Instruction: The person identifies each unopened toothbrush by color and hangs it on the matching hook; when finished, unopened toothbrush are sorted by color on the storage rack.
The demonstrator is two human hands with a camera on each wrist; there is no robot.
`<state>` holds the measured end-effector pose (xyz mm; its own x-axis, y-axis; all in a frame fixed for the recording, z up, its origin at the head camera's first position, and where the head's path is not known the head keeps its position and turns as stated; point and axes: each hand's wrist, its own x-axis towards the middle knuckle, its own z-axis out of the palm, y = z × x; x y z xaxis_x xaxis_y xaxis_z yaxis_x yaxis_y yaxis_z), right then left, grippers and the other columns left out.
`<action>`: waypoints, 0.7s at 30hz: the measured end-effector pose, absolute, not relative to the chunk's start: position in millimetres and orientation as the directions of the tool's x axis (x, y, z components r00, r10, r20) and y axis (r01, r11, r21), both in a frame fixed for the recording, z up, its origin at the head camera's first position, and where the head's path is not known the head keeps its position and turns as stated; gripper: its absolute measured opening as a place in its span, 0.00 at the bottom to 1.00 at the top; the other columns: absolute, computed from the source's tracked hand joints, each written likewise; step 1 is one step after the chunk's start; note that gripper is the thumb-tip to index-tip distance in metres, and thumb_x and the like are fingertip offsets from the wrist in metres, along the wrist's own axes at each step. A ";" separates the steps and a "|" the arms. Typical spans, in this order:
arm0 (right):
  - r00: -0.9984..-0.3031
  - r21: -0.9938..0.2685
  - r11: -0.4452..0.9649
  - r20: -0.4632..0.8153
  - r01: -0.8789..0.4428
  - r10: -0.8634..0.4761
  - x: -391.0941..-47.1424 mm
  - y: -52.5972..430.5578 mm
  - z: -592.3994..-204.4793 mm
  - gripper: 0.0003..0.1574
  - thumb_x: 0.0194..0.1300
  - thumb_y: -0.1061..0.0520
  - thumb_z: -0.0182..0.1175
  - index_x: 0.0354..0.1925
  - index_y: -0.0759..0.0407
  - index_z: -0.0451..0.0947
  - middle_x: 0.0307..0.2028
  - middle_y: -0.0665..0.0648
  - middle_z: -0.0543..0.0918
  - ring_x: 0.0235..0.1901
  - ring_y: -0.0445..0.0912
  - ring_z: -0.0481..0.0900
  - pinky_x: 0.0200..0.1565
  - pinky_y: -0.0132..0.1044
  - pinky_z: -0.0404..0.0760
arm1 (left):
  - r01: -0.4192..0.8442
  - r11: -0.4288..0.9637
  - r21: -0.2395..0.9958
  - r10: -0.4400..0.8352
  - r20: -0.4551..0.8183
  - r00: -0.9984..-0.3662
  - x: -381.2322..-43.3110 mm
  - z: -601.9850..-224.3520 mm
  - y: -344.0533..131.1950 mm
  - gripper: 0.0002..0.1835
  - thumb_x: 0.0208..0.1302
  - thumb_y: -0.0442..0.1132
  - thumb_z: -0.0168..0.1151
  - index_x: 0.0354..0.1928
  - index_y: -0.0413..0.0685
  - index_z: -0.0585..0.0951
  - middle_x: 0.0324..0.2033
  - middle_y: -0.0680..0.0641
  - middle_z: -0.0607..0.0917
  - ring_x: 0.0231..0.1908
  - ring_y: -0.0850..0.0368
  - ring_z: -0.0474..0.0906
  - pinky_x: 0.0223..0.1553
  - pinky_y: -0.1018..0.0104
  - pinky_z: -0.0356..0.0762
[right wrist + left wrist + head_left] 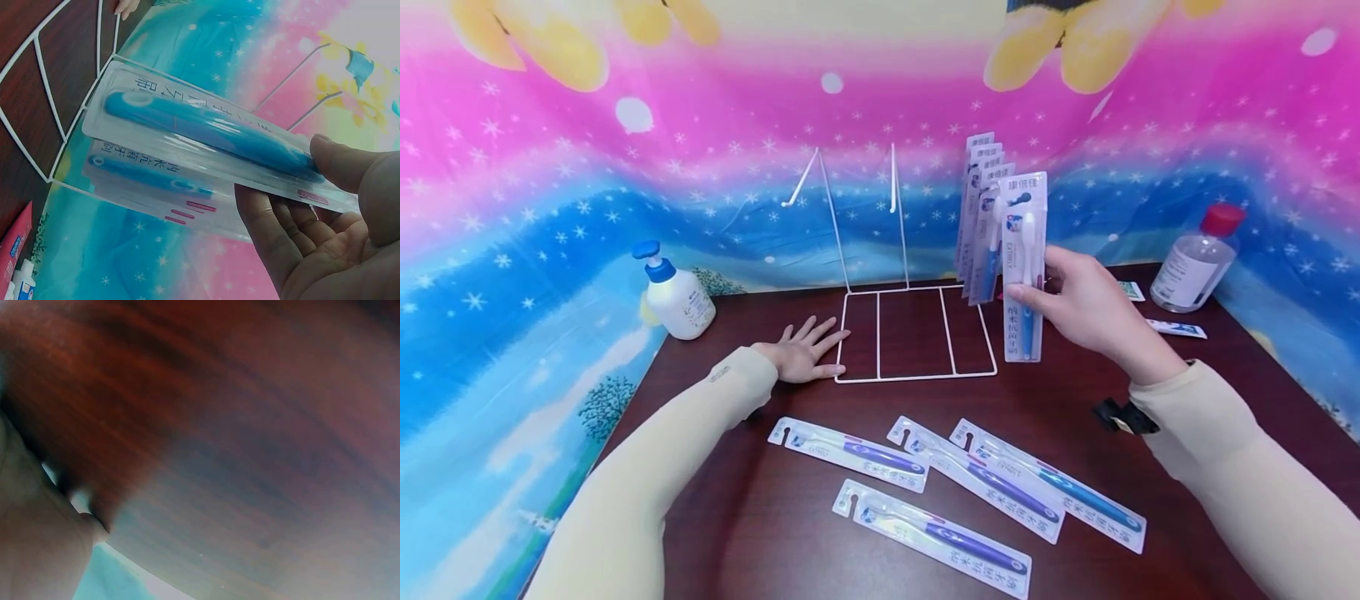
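1 pkgd toothbrush [1024, 250] in R hand [1088, 304]

The person wears long cream sleeves, the left sleeve [677, 450] soft and creased, with a small grey mark [721, 373] near its cuff. Beside the turned-looking cuff of the right sleeve [1240, 458] sits a black strap [1122, 417] with a paler patch; the fingers [340, 161] are bare.

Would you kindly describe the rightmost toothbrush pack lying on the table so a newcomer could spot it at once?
Look at the dark wooden table. On the near side of the white wire rack, four packaged toothbrushes lie flat. The rightmost pack alone is blue-handled; the other three are purple-handled.
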<state>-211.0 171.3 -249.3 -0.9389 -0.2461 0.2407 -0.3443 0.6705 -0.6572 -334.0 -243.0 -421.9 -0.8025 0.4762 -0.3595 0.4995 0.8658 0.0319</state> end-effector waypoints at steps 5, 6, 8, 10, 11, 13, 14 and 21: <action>-0.943 -0.661 0.673 0.228 -0.332 -0.242 -222.9 168.0 -251.7 0.41 0.61 0.42 0.58 0.68 0.48 0.58 0.57 0.62 0.72 0.47 0.59 0.77 0.41 0.54 0.76 | 0.493 0.869 0.043 0.474 -0.358 -0.805 -333.8 -421.4 -242.5 0.43 0.53 0.79 0.29 0.69 0.78 0.34 0.70 0.57 0.29 0.68 0.47 0.23 0.61 0.38 0.32; -0.945 -0.664 0.672 0.223 -0.327 -0.239 -224.8 167.8 -252.5 0.41 0.61 0.43 0.58 0.68 0.48 0.58 0.57 0.62 0.72 0.46 0.59 0.78 0.41 0.55 0.76 | 0.494 0.868 0.047 0.477 -0.356 -0.804 -333.9 -421.7 -242.7 0.43 0.53 0.78 0.29 0.69 0.78 0.34 0.70 0.56 0.29 0.68 0.46 0.23 0.61 0.38 0.32; -0.949 -0.674 0.669 0.213 -0.314 -0.231 -228.6 168.3 -255.0 0.40 0.61 0.43 0.58 0.68 0.49 0.58 0.57 0.62 0.72 0.46 0.58 0.78 0.42 0.54 0.76 | 0.498 0.865 0.053 0.483 -0.352 -0.802 -334.5 -422.3 -242.4 0.43 0.54 0.78 0.29 0.70 0.76 0.35 0.70 0.56 0.30 0.68 0.46 0.23 0.60 0.37 0.32; -0.953 -0.679 0.668 0.204 -0.303 -0.225 -232.5 168.8 -257.3 0.40 0.61 0.43 0.59 0.68 0.49 0.59 0.57 0.62 0.71 0.47 0.58 0.77 0.42 0.55 0.76 | 0.500 0.864 0.055 0.485 -0.350 -0.801 -335.3 -423.1 -242.4 0.43 0.53 0.78 0.30 0.70 0.77 0.35 0.70 0.56 0.30 0.68 0.46 0.23 0.60 0.37 0.31; -0.954 -0.679 0.670 0.200 -0.299 -0.223 -234.7 169.0 -258.5 0.40 0.61 0.43 0.58 0.68 0.50 0.59 0.57 0.62 0.72 0.47 0.58 0.77 0.42 0.54 0.76 | 0.498 0.865 0.056 0.484 -0.350 -0.802 -335.5 -423.4 -242.5 0.43 0.53 0.78 0.29 0.69 0.77 0.35 0.70 0.56 0.29 0.67 0.46 0.23 0.60 0.37 0.31; -0.955 -0.680 0.671 0.200 -0.297 -0.220 -239.8 168.8 -260.4 0.39 0.61 0.43 0.58 0.67 0.51 0.60 0.56 0.62 0.72 0.46 0.58 0.78 0.42 0.54 0.76 | 0.495 0.867 0.055 0.481 -0.351 -0.803 -336.2 -424.2 -242.7 0.43 0.52 0.79 0.29 0.69 0.79 0.34 0.70 0.58 0.29 0.67 0.47 0.22 0.60 0.38 0.30; -0.954 -0.680 0.670 0.203 -0.298 -0.220 -242.7 168.4 -261.2 0.38 0.61 0.44 0.58 0.67 0.51 0.61 0.56 0.62 0.73 0.46 0.58 0.78 0.42 0.54 0.76 | 0.494 0.868 0.057 0.481 -0.352 -0.803 -336.5 -424.5 -242.8 0.43 0.52 0.79 0.29 0.68 0.79 0.34 0.69 0.58 0.28 0.67 0.47 0.22 0.61 0.38 0.30; -0.959 -0.699 0.656 0.201 -0.285 -0.201 -265.0 166.6 -267.6 0.35 0.62 0.45 0.59 0.64 0.55 0.65 0.52 0.62 0.76 0.43 0.55 0.80 0.42 0.51 0.77 | 0.485 0.873 0.059 0.472 -0.359 -0.805 -335.1 -423.2 -243.4 0.43 0.51 0.80 0.28 0.67 0.82 0.33 0.69 0.59 0.28 0.67 0.49 0.22 0.61 0.40 0.30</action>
